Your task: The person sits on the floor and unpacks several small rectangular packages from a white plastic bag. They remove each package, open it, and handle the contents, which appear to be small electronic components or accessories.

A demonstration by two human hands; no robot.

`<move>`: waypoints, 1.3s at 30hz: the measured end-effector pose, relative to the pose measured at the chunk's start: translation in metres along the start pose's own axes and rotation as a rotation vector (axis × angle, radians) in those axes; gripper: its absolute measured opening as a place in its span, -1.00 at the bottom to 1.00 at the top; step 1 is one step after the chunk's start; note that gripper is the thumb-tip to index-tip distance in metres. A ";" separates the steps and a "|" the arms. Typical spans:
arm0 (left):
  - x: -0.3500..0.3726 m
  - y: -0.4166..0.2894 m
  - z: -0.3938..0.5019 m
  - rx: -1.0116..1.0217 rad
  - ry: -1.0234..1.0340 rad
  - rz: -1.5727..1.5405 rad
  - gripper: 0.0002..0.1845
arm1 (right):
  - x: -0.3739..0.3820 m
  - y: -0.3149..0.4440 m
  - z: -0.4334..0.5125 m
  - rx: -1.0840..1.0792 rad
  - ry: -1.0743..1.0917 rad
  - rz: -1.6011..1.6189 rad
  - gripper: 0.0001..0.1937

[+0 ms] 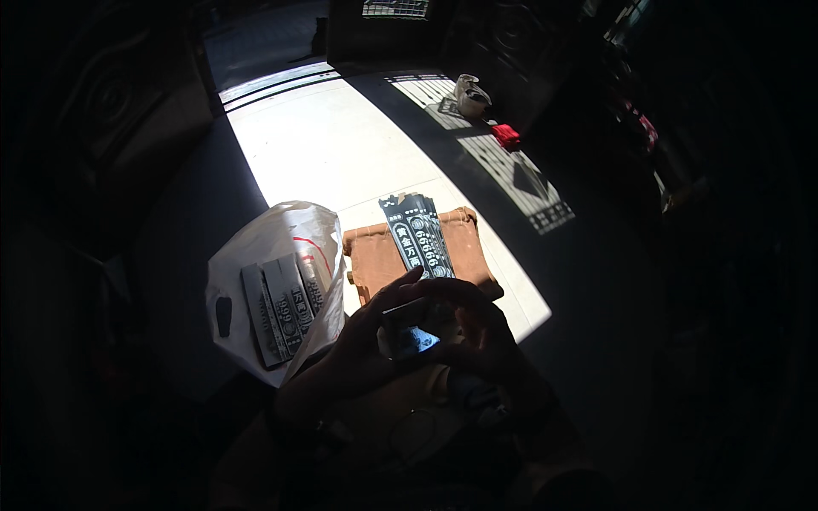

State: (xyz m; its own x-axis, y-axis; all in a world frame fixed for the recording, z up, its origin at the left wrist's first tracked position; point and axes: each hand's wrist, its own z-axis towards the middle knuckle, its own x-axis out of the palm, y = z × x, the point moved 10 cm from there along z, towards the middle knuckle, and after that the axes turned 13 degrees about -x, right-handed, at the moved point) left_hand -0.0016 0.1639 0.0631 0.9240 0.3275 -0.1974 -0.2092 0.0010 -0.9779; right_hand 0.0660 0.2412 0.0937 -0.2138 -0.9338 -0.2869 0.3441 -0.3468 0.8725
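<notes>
A phone (418,338) lies sideways between my two hands, its screen partly lit and the rest dark. My left hand (367,332) grips its left end, and my right hand (489,326) curls around the right end. Just beyond them, fanned dark paper strips (418,236) printed with pale characters and digits rest on a brown cloth-covered stool or seat (370,259). My fingers overlap the strips' near ends in the view. To the left, a white plastic bag (246,255) gapes around several similar printed bundles (281,313).
Bright sunlight falls across the pale floor (313,153) towards a doorway (268,45). Farther off on the right sit a light-coloured bag (470,96) and a red item (506,135), beside grille-patterned shadows. Deep shadow hides most of both sides.
</notes>
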 end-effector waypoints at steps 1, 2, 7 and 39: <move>-0.004 -0.001 -0.002 -0.001 -0.031 -0.039 -0.01 | 0.000 -0.002 -0.001 0.019 -0.007 0.030 -0.30; -0.004 0.004 -0.002 -0.062 -0.027 -0.059 -0.01 | 0.001 -0.003 -0.001 0.028 -0.019 0.042 -0.31; -0.014 0.000 -0.006 -0.060 -0.140 0.033 0.05 | 0.004 -0.006 0.000 0.033 -0.038 0.185 -0.40; -0.024 -0.006 -0.015 0.191 -0.429 0.343 -0.38 | -0.016 -0.010 -0.001 0.141 -0.127 -0.010 -0.57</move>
State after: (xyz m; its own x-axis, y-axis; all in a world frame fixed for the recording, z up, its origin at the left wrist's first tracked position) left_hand -0.0175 0.1417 0.0726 0.5894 0.6927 -0.4157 -0.5642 -0.0153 -0.8255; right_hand 0.0667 0.2594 0.0887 -0.3332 -0.9087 -0.2513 0.2118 -0.3318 0.9193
